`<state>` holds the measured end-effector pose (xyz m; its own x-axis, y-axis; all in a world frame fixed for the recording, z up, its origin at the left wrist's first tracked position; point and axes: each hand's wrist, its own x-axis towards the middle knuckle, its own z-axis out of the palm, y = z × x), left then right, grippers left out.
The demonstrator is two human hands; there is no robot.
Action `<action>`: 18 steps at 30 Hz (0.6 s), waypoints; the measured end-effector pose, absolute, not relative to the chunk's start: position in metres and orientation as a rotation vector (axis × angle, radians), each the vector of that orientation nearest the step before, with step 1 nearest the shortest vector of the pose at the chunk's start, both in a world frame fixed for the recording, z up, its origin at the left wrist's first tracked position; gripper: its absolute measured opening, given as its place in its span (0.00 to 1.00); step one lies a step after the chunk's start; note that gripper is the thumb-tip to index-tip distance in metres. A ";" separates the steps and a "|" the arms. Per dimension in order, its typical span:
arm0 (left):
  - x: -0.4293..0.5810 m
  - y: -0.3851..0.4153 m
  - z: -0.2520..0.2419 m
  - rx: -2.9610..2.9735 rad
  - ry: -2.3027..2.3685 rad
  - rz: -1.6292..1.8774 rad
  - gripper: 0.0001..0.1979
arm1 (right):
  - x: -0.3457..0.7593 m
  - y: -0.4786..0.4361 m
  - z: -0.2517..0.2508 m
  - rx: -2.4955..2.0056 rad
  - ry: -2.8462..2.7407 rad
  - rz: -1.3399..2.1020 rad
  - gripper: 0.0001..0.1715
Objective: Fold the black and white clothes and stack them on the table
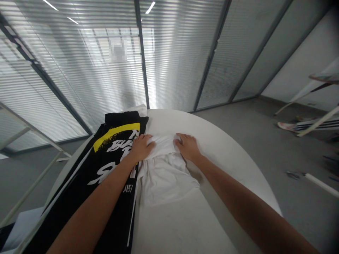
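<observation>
A white cloth garment point(166, 180) lies on the round white table point(227, 169), its upper part folded into a smooth band and its lower part wrinkled. My left hand point(141, 147) rests on the left end of that band, thumb apart from the fingers. At the band's right end, my right hand point(188, 145) lies with fingers extended and thumb out, touching the cloth. To the left is a black garment point(113, 197) with a yellow stripe and white lettering, partly covered by my left forearm. Some white fabric shows behind its top edge.
Glass partitions with blinds point(172, 53) rise behind the table. White metal frames stand at the left point(34, 127). On the grey floor point(254, 130) at the right are a shoe point(287, 126), chair legs and some scattered items.
</observation>
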<state>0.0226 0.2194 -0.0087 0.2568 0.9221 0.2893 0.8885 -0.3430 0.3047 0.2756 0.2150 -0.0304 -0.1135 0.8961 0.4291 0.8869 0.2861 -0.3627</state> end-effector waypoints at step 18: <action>0.054 0.187 0.006 2.839 1.075 0.528 0.19 | 0.303 0.246 -0.046 -1.466 -1.352 0.258 0.14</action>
<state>0.0537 0.1866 0.0065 0.6981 0.6527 0.2945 0.6322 -0.7549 0.1745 0.3026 0.2459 -0.0462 0.3315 0.8151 0.4751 0.5828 0.2190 -0.7825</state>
